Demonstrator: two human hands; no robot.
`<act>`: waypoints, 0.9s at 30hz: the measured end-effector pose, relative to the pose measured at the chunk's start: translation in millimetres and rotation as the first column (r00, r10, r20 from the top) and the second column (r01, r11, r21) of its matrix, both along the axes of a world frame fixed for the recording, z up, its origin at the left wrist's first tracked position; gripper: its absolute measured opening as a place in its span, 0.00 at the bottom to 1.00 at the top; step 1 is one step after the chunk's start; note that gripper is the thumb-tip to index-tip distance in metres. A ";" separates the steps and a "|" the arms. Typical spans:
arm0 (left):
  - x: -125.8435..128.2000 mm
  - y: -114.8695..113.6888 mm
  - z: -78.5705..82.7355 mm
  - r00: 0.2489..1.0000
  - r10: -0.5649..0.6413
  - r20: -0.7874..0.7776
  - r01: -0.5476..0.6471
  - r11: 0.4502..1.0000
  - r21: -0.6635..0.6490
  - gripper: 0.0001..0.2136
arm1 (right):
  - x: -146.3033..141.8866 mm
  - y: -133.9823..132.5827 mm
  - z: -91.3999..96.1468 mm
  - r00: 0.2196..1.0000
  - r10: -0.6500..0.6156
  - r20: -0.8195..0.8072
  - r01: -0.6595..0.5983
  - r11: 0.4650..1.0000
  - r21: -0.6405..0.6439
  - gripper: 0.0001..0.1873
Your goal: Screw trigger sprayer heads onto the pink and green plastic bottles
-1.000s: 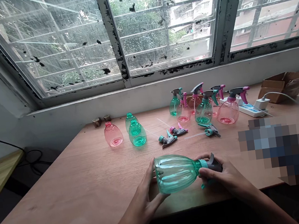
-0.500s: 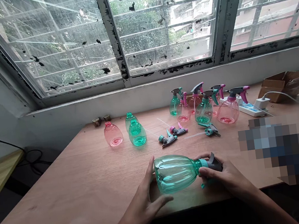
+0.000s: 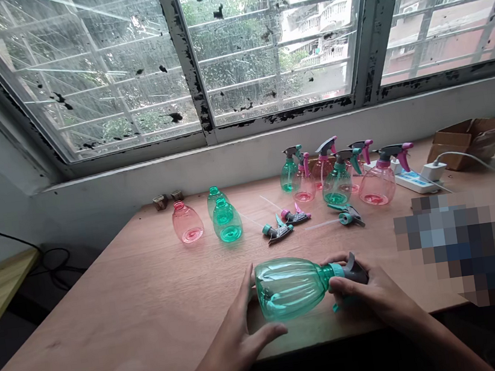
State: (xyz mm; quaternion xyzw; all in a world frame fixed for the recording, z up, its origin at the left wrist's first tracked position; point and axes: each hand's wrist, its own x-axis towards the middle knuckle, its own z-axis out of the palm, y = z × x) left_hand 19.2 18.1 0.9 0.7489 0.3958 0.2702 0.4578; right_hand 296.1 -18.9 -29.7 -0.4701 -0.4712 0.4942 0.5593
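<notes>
A green spray bottle (image 3: 291, 289) lies on its side in the air over the front of the table, its base to the left. At the neck and grey spray head, my right hand (image 3: 370, 288) is closed around it. My left hand (image 3: 241, 326) is beside the base, thumb and fingers spread apart; some of its fingers are hidden behind the bottle, so contact is unclear. Beyond them lie loose spray heads: two with teal parts (image 3: 277, 230) (image 3: 348, 215) and one with pink (image 3: 296, 215). A pink bottle (image 3: 187, 222) and two green bottles (image 3: 227, 221) (image 3: 213, 197) stand without heads.
Several spray bottles with heads (image 3: 377, 183) stand at the back right. Near them are a white power strip (image 3: 415, 181) with a plugged-in adapter (image 3: 434, 170) and an open cardboard box (image 3: 474, 140). Two small dark blocks (image 3: 161, 202) sit by the wall. A blurred patch covers the right side.
Very little differs. My left fingers and the bottle's base have shifted slightly; my right hand keeps its hold on the neck and spray head.
</notes>
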 end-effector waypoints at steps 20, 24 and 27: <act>-0.7 0.0 -4.4 0.999 0.031 0.027 -0.032 0.999 0.038 0.46 | 2.9 -0.5 -1.2 0.998 0.053 0.034 -0.054 0.999 0.000 0.21; -1.7 -0.3 -4.1 0.999 0.041 -0.001 -0.041 0.999 0.010 0.47 | 2.2 -1.6 -0.8 0.998 0.055 0.013 -0.055 0.998 0.007 0.21; -1.9 1.3 -3.5 1.000 0.029 0.008 -0.030 0.999 0.033 0.44 | 2.1 -2.3 -0.5 0.998 0.066 0.018 -0.066 0.998 0.004 0.21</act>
